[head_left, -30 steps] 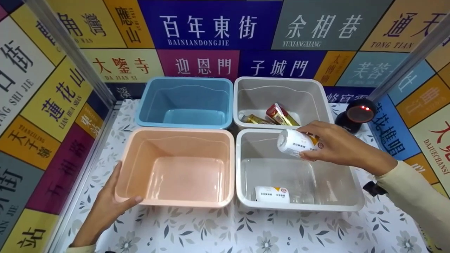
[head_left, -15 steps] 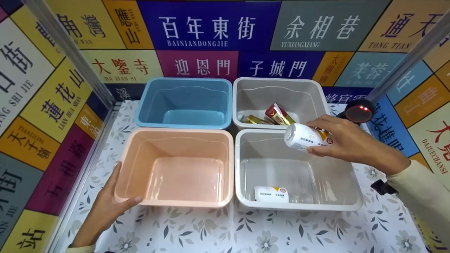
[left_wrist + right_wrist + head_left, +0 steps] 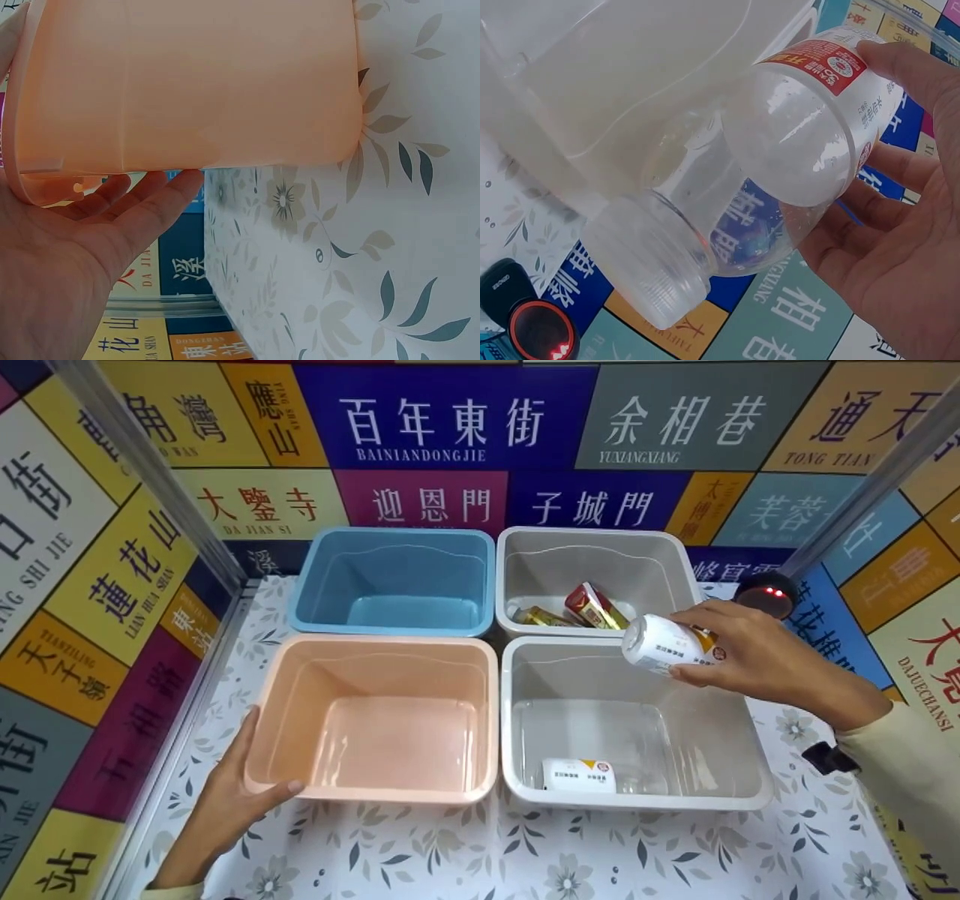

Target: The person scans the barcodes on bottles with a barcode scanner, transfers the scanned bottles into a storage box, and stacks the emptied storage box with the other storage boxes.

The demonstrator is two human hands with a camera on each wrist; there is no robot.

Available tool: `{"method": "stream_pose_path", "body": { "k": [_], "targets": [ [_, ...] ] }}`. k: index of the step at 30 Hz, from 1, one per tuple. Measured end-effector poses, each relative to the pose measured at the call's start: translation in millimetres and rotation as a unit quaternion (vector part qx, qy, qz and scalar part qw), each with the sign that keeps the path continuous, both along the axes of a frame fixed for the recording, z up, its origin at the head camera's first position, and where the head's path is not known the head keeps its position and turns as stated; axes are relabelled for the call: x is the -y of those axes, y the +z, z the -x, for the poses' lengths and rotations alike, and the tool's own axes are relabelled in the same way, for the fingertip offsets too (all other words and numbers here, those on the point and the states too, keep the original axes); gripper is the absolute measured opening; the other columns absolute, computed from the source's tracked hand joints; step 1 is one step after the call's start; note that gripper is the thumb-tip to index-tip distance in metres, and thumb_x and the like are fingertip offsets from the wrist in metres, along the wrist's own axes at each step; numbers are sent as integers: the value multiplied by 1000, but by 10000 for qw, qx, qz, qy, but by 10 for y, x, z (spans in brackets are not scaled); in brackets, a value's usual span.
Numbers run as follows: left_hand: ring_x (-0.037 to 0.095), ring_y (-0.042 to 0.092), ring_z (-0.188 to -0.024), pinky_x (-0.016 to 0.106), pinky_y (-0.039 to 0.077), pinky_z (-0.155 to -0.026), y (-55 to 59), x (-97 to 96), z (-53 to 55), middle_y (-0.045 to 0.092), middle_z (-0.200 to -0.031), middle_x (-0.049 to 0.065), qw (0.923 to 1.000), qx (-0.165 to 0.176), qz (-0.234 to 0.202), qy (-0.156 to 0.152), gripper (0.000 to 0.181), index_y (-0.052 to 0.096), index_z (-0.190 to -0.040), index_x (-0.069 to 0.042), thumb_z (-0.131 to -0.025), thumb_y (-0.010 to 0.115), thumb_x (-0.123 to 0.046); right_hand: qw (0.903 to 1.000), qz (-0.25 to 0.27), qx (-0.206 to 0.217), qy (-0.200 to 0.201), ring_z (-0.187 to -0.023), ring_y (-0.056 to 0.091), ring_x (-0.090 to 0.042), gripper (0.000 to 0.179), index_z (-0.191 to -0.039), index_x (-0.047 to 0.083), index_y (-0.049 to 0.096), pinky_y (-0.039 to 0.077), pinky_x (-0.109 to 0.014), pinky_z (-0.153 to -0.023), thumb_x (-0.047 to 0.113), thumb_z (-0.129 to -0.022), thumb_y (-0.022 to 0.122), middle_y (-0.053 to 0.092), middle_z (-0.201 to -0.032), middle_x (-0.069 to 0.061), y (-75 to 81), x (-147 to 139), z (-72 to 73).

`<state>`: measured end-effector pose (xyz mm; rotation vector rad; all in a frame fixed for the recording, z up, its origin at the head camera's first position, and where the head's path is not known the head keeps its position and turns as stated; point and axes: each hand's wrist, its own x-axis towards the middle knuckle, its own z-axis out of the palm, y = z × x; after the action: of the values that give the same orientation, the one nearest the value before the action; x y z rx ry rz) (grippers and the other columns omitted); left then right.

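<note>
My right hand (image 3: 735, 649) grips a clear plastic bottle (image 3: 667, 643) with a white label, tilted over the back right part of the front grey bin (image 3: 637, 802). In the right wrist view the bottle's translucent cap (image 3: 652, 259) and clear shoulder show, with the thumb and fingers round the label. A second white-labelled bottle (image 3: 579, 776) lies at that bin's front left. My left hand (image 3: 229, 802) rests at the front left corner of the peach bin (image 3: 375, 793), thumb on the rim and extended fingers along the outer side wall (image 3: 187, 90).
Behind stand a blue bin (image 3: 397, 536) and another grey bin (image 3: 600, 538). A red carton (image 3: 596, 606) and a gold pack (image 3: 547, 617) lie in the latter. A black round device (image 3: 765, 592) with red lights stands at the back right. Flowered cloth (image 3: 405, 855) covers the table.
My right hand has moved to the right and slightly back with the bottle. The left hand stays at the peach bin's corner.
</note>
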<state>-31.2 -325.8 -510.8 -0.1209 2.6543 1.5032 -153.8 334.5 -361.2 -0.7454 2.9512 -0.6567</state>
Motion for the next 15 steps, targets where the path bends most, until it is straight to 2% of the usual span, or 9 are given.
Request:
{"method": "stream_pose_path", "body": {
  "k": [6,11,15],
  "targets": [
    [42,56,-134,19,50,-92,3,5,-10,24,-179,25,9999,59,158,-2,129,0,-179,-34,-90,93,-24,9999,-48,-111,-112,-123,66,-43,67,-147,12,70,58,-73,-91,36,-89,95,67,-146,-18,-7,-74,24],
    [42,56,-132,21,52,-89,-1,6,-11,25,-178,26,10000,27,94,4,129,0,-179,-34,-90,93,-23,9993,-97,-89,-342,-123,65,-43,68,-148,11,70,57,-73,-93,32,-88,97,66,-145,-19,-16,-138,49],
    [41,57,-133,18,50,-93,4,-3,-7,26,-178,25,9999,41,115,14,129,0,-179,-33,-90,93,-24,9987,-115,-67,-489,-120,66,-44,70,-148,10,69,57,-73,-93,32,-88,97,66,-144,-19,-40,-202,60]
  ]
}}
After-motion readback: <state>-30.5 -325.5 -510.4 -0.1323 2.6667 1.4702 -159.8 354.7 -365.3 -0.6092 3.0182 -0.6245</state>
